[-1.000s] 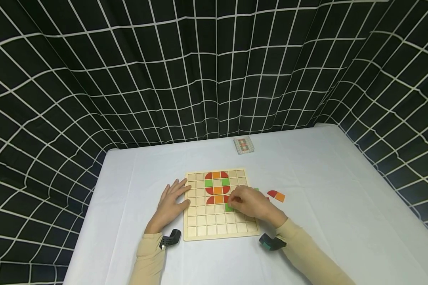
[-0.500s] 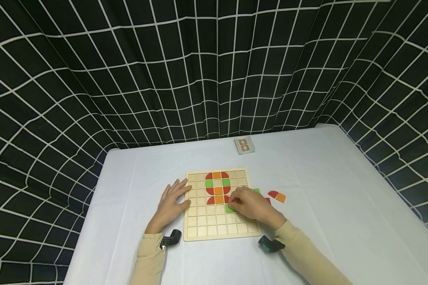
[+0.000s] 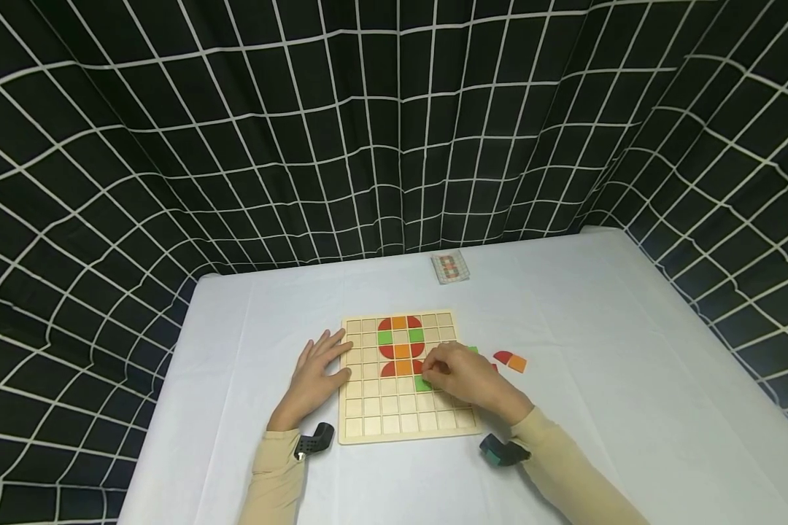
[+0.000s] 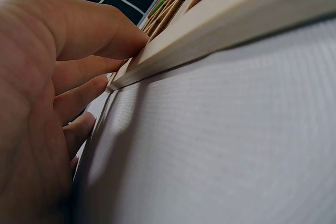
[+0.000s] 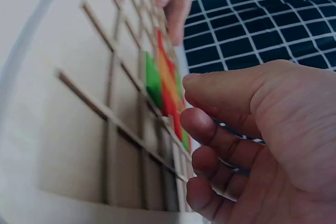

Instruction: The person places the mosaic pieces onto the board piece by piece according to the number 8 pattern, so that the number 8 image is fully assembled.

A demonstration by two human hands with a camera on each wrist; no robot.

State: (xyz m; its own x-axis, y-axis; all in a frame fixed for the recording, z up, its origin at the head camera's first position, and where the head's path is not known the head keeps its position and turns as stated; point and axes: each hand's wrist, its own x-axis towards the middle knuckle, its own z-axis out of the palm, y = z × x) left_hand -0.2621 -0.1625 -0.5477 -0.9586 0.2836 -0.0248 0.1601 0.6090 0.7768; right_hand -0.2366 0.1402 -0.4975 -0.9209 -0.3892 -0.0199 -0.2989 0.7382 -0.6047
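A pale wooden grid board [image 3: 407, 437] lies on the white cloth. My left hand [image 3: 313, 375] lies beside its left side with fingers spread; in the left wrist view the fingertips [image 4: 134, 45] touch the board's edge [image 4: 210, 43]. Over the right half of the board my right hand [image 3: 465, 373] hovers with bent fingers, tips right by a green square tile [image 3: 423, 383]. The right wrist view shows the green tile [image 5: 153, 82] in a cell and a gap between thumb [image 5: 215, 90] and index finger, nothing in it. Red rounded, orange [image 3: 402, 351] and green tiles fill cells further up.
Right of the board lie a red rounded tile [image 3: 502, 356] and an orange square tile [image 3: 516, 363]. A green tile [image 3: 473, 349] and a red tile [image 3: 495, 367] are partly hidden by the right hand. A patterned card [image 3: 449, 267] lies behind the board.
My right hand has shifted very slightly right, its fingertips drawing a little away from the green tile. The left hand and the tiles have stayed in place.
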